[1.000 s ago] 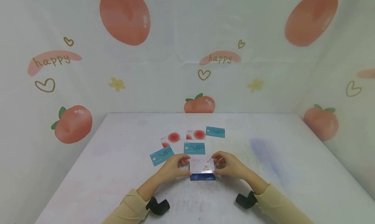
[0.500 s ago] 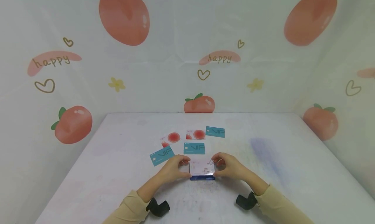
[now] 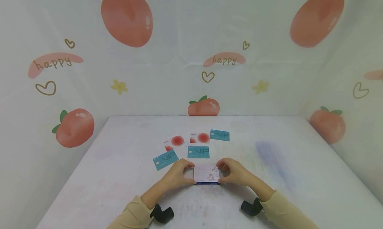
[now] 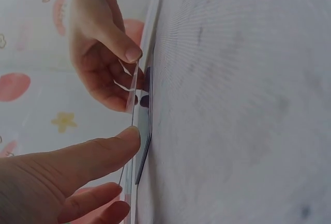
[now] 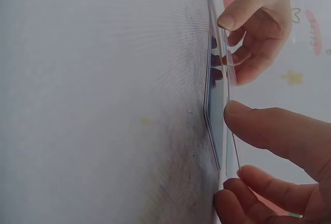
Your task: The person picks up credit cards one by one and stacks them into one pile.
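Note:
Both hands hold a pale pink card (image 3: 206,173) level between them, in front of the person. My left hand (image 3: 177,174) pinches its left edge with thumb and fingertips. Opposite it, my right hand (image 3: 236,172) grips the right edge the same way. Directly beneath lies a thin stack of dark blue cards (image 3: 207,183), of which only a narrow front strip shows in the head view. The wrist views show the held card (image 5: 234,144) edge-on, with a small gap between it and the stack (image 4: 147,146); the stack's glossy top mirrors the fingers.
Beyond the hands lie teal VIP cards, one at centre (image 3: 198,152), one at left (image 3: 165,159) and one at back right (image 3: 219,135). Two white cards with red circles, left (image 3: 174,142) and middle (image 3: 200,137), lie among them on the white table (image 3: 119,175).
Both hands have lowered the pink card and brought it slightly toward the person, so it covers more of the blue stack. The other cards have stayed put.

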`<state>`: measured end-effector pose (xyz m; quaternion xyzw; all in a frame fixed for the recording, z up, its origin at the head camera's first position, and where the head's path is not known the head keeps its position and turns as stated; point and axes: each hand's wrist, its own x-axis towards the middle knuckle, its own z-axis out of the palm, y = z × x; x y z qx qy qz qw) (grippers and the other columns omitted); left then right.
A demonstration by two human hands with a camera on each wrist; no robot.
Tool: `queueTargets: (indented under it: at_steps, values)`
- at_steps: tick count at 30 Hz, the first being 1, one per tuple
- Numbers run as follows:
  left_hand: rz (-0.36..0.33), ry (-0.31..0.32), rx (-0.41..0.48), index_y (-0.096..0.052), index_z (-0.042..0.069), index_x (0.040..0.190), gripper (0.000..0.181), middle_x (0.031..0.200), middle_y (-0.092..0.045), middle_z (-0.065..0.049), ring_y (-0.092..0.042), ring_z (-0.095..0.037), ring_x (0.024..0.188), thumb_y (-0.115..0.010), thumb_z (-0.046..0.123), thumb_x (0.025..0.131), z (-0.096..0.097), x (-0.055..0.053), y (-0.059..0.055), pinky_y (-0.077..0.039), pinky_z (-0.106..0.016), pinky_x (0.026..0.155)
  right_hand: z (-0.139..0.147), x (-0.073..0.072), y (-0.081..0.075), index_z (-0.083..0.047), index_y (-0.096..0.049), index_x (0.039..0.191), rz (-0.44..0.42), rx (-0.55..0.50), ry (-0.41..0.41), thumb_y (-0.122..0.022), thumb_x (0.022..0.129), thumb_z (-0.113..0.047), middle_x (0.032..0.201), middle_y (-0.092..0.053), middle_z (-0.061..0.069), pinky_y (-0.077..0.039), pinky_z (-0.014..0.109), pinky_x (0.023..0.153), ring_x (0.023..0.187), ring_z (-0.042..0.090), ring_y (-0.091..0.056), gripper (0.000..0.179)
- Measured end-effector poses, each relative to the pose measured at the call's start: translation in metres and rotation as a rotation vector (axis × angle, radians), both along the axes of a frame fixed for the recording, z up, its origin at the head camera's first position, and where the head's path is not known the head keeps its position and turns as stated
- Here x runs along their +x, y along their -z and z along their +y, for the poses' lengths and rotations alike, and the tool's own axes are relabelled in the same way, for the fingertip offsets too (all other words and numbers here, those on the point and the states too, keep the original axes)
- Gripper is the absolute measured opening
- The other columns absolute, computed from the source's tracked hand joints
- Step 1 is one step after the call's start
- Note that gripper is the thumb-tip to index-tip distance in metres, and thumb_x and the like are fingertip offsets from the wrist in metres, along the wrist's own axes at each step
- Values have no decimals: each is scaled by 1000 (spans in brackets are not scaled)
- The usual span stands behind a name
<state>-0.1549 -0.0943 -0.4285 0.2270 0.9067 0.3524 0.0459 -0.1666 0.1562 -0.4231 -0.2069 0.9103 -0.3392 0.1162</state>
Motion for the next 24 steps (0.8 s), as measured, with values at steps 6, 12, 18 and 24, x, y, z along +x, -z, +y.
queueTargets:
  at_steps: [6,12,18,24]
  values:
    - [12,-6,-20,-62,1,108,46,105,-59,-11,-51,-24,98,-80,17,69,1,2,1,-43,-37,88,0,1,1,-5,-58,106,10,14,1,-80,70,-17,104,-61,5,-50,34,84,94,19,-56,44]
    - [18,-9,-41,-63,1,108,46,106,-58,-11,-51,-25,101,-80,18,69,1,2,3,-43,-39,89,0,3,1,-4,-58,105,39,14,-24,-80,70,-17,102,-60,5,-49,29,82,92,19,-55,44]
    - [32,0,-44,-64,0,107,46,105,-58,-11,-50,-26,99,-81,18,68,1,3,2,-42,-38,86,1,4,1,-5,-59,104,57,26,-31,-81,69,-19,99,-58,4,-49,29,81,91,18,-54,43]
    - [30,6,-46,-64,1,106,45,104,-57,-11,-49,-26,98,-81,18,68,1,3,1,-42,-36,84,1,3,2,-7,-60,103,52,36,-28,-81,69,-19,97,-55,2,-47,27,81,91,16,-53,42]
